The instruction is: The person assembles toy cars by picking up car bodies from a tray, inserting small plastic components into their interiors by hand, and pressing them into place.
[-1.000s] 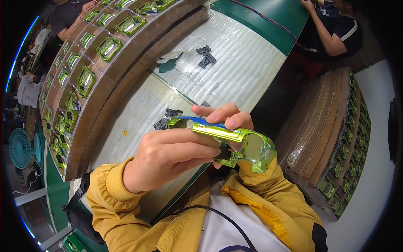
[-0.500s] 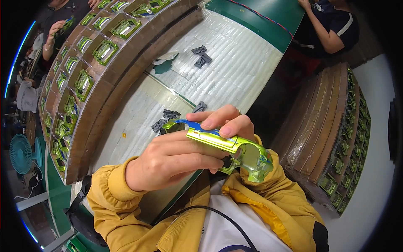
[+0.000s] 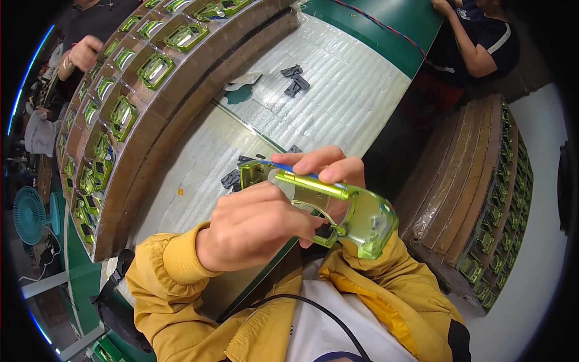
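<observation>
Green table (image 3: 362,36), mostly covered by white ribbed sheet (image 3: 356,72), shiny in places; bare green at far end. Torn patch (image 3: 239,94) in sheet, green showing through. Red-and-blue wire (image 3: 386,22) running across bare end. Dark grey clips (image 3: 297,83) in loose cluster, mid-sheet; more dark pieces (image 3: 230,178) nearer worker, partly hidden from here. Small orange scrap (image 3: 180,192) off by itself. Along worker's left, brown cardboard tray (image 3: 175,119), compartments holding green frames (image 3: 155,70).
</observation>
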`<act>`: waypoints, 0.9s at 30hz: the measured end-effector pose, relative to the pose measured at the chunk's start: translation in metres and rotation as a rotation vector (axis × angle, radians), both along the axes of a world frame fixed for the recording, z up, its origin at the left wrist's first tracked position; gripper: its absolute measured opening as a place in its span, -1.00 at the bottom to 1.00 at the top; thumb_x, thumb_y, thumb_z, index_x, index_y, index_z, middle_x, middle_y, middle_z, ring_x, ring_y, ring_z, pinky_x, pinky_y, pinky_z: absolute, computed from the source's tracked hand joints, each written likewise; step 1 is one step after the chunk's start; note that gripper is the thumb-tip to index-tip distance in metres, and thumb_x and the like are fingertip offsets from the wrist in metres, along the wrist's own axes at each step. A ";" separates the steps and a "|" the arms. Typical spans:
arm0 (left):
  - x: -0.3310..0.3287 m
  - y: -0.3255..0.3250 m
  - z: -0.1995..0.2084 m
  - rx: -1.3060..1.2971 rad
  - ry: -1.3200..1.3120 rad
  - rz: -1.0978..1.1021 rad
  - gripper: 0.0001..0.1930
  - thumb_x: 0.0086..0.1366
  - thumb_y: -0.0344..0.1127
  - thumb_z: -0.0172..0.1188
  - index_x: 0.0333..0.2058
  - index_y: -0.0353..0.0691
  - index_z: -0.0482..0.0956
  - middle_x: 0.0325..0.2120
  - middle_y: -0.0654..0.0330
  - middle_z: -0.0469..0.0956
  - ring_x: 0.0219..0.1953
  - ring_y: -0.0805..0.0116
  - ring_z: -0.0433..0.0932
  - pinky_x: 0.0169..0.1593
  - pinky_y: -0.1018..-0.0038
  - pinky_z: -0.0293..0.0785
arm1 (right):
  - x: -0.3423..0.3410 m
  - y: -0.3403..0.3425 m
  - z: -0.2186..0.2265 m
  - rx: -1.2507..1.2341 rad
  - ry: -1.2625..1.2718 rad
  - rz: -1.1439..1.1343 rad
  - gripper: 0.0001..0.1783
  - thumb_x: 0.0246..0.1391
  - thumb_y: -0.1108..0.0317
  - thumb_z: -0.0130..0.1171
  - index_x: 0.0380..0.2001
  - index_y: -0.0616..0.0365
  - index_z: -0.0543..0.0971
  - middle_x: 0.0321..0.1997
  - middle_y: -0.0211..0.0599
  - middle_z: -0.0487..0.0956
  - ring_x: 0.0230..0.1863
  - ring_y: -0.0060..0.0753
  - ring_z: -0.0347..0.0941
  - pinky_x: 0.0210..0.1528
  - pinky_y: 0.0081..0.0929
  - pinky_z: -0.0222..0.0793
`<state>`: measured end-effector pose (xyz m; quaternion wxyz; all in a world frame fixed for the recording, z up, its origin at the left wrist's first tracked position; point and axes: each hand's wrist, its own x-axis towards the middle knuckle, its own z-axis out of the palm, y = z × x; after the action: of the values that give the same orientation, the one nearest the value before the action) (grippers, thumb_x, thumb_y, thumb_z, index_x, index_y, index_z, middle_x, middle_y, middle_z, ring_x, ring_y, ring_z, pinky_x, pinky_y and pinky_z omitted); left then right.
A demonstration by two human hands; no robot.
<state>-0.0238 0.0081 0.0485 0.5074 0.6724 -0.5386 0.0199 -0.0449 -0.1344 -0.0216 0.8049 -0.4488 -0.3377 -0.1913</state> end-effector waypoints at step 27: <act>0.006 0.003 -0.002 -0.298 1.506 -0.308 -0.47 -0.02 -0.66 0.16 -0.13 -0.22 0.08 -0.13 0.08 0.23 -0.24 0.28 0.49 -0.19 0.50 0.47 | 0.003 -0.008 0.023 -0.080 0.152 0.010 -0.74 -0.37 0.38 0.35 -0.59 -0.03 0.44 -0.49 -0.49 0.52 -0.23 -0.43 0.38 0.15 -0.29 0.01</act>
<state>-0.0182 0.0113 0.0464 0.8180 0.3473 -0.1284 -0.4402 -0.0420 -0.1421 0.0010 0.8105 -0.4922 -0.2854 -0.1392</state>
